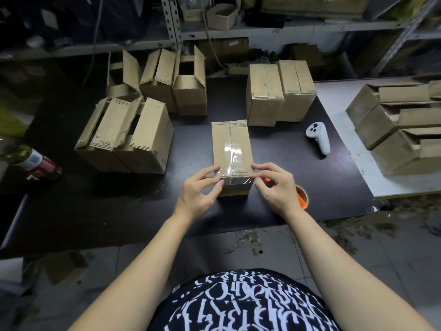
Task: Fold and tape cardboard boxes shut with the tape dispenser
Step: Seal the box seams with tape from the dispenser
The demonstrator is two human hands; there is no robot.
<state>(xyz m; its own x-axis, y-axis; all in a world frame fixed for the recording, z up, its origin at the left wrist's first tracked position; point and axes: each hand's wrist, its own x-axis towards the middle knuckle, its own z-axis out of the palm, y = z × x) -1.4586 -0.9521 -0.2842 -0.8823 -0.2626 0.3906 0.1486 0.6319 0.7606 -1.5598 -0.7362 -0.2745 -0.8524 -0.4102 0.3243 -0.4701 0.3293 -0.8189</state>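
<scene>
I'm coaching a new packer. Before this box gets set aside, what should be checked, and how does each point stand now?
1. Flaps of the box closed flat: ok.
2. Tape follows the centre seam: ok on the near half. On the far half, cannot tell, as no gloss shows there.
3. Tape end folded over the near edge: ok, it runs down onto the front face.
4. Box held steady: ok, the left hand and right hand pinch its near corners.
5. Dispenser close by: ok, on the table beside the right hand, partly hidden.
6. Next box ready: ok, open boxes stand at the left.
</scene>
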